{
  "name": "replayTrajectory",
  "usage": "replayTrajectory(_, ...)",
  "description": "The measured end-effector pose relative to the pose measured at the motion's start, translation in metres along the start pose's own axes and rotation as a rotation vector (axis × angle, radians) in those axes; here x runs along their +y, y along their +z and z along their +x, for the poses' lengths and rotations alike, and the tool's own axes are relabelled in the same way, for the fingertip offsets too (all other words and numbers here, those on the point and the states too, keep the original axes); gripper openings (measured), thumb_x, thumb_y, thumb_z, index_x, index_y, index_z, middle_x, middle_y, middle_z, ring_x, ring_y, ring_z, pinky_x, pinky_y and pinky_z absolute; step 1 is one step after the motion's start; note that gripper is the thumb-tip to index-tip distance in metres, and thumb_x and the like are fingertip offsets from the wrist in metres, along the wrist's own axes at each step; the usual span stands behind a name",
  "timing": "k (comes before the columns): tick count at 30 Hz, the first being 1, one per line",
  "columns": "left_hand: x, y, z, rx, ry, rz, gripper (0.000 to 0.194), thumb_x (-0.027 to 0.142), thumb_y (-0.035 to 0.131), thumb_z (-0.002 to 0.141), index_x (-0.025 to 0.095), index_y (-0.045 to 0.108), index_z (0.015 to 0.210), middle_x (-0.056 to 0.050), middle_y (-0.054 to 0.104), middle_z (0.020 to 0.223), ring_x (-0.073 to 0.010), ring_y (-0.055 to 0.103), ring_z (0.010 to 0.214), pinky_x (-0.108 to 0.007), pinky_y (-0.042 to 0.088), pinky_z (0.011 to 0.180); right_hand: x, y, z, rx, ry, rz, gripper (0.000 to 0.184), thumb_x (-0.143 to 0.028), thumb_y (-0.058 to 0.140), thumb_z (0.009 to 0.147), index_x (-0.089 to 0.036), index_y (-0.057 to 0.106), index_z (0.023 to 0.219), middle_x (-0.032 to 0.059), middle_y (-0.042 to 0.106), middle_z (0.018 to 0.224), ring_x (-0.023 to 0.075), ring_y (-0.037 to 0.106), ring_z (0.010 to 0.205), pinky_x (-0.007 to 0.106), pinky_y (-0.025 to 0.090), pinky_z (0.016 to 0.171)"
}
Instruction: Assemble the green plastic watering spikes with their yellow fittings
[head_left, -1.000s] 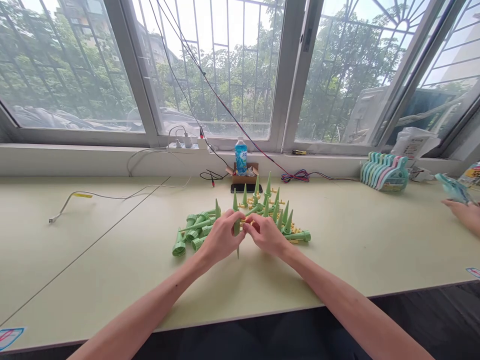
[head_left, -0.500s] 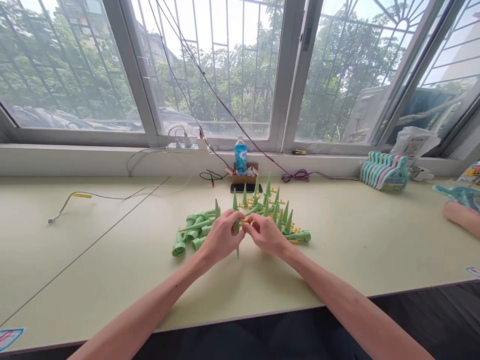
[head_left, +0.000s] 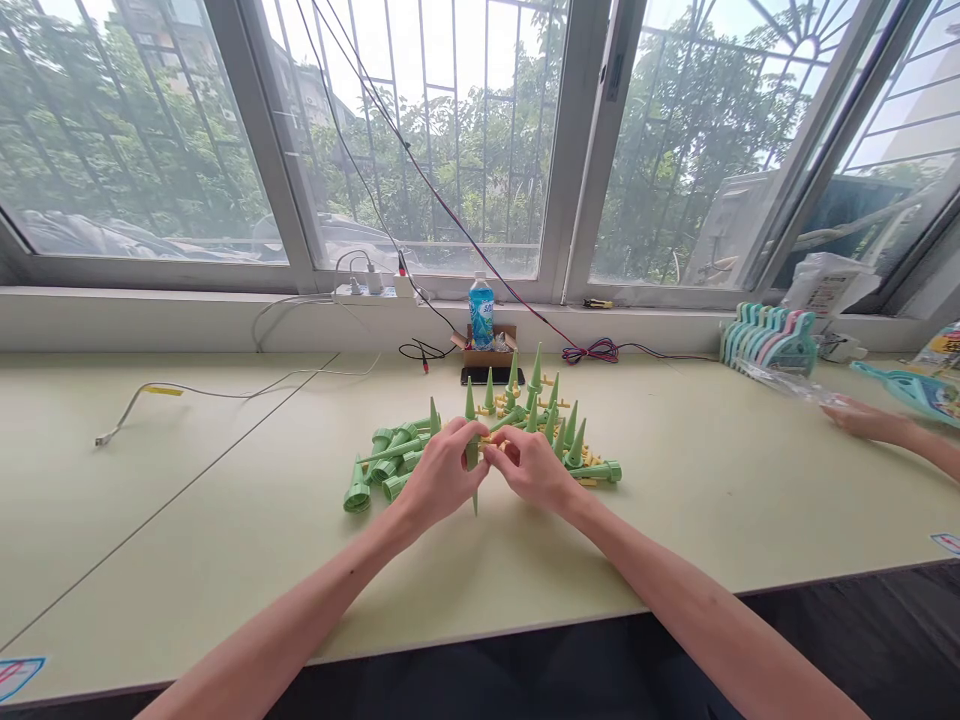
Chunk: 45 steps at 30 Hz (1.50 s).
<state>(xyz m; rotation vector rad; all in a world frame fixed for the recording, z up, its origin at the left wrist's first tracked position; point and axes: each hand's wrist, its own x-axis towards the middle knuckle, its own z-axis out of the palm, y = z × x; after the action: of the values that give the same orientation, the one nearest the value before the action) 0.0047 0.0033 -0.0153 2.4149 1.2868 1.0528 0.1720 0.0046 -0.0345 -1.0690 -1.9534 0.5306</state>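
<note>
A green spike (head_left: 472, 456) is being gripped in the left hand (head_left: 448, 462), its point being directed down below the fingers; whether the counter (head_left: 225, 580) is being touched by it cannot be told. At the spike's side, a yellow piece (head_left: 486, 440) is being pinched between the fingertips of the right hand (head_left: 529, 466), and the two hands are almost being held together. The join itself is being partly hidden by the fingers.

The yellow piece is seemingly being worked against the spike. For this to be done well, steadiness is being asked of the left hand, so that no twisting is being allowed in the spike. The yellow piece is probably being served best by a straight push, with the pinch being kept close to the join, since a thin part is being put at risk by sideways force.

Just beyond the right hand, upright spikes (head_left: 576, 445) are being crowded among loose yellow pieces (head_left: 596, 468). Beside and beyond the left hand, lying spikes (head_left: 405, 450) are being heaped together. Farther beyond both hands, a phone (head_left: 491, 377) is being backed by a box (head_left: 480, 357) and a bottle (head_left: 481, 315). Well to the right of the right hand, clear plastic (head_left: 787, 383) is being handled by a co-worker's hand (head_left: 866, 421), near teal hangers (head_left: 776, 345).
</note>
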Motion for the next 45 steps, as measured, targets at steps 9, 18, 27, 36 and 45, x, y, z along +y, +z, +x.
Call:
replayTrajectory(9, 0.0000, -0.0004, -0.0012, -0.007, 0.033, -0.003, 0.015, 0.026, 0.052, 0.085, 0.021, 0.061, 0.096, -0.002, 0.055, 0.088, -0.0092, 0.049, 0.055, -0.027, 0.046, 0.059, 0.0014, 0.0001, 0.0003, -0.010, -0.010, 0.020, 0.023, -0.033, 0.046, 0.092, -0.019, 0.055, 0.076, -0.0033, 0.049, 0.058, 0.0099, 0.037, 0.050, 0.024, 0.030, 0.051)
replayTrajectory(18, 0.0005, -0.0006, -0.0009, -0.010, 0.038, -0.004, 0.014, 0.025, 0.054, 0.084, 0.022, 0.061, 0.095, -0.001, 0.055, 0.086, -0.0093, 0.050, 0.056, -0.026, 0.046, 0.059, -0.0008, -0.0007, 0.0010, 0.010, -0.018, -0.001, 0.034, -0.036, 0.043, 0.093, -0.018, 0.048, 0.064, -0.0033, 0.044, 0.055, 0.0097, 0.034, 0.051, 0.024, 0.027, 0.051)
replayTrajectory(27, -0.0006, 0.0004, -0.0010, 0.002, 0.035, -0.003, 0.014, 0.023, 0.053, 0.084, 0.021, 0.061, 0.096, -0.001, 0.054, 0.087, -0.0092, 0.050, 0.056, -0.027, 0.046, 0.059, 0.0002, -0.0009, -0.0004, -0.005, -0.002, 0.011, 0.022, -0.034, 0.047, 0.091, -0.018, 0.057, 0.080, -0.0042, 0.046, 0.054, 0.0101, 0.037, 0.048, 0.024, 0.030, 0.050)
replayTrajectory(36, -0.0015, 0.0006, -0.0012, -0.010, 0.056, -0.010, 0.015, 0.026, 0.054, 0.084, 0.022, 0.060, 0.096, -0.001, 0.055, 0.086, -0.0095, 0.048, 0.056, -0.027, 0.045, 0.059, -0.0002, -0.0005, 0.0017, 0.011, -0.024, 0.002, 0.036, -0.034, 0.040, 0.094, -0.019, 0.044, 0.062, -0.0031, 0.041, 0.055, 0.0099, 0.033, 0.051, 0.025, 0.026, 0.050)
replayTrajectory(45, -0.0007, -0.0002, -0.0008, 0.017, 0.035, -0.011, 0.014, 0.024, 0.054, 0.083, 0.021, 0.061, 0.095, -0.002, 0.056, 0.088, -0.0092, 0.051, 0.056, -0.026, 0.046, 0.059, -0.0012, -0.0009, 0.0004, 0.004, 0.005, 0.004, 0.025, -0.038, 0.047, 0.092, -0.018, 0.057, 0.079, -0.0042, 0.046, 0.054, 0.0098, 0.036, 0.048, 0.024, 0.029, 0.050)
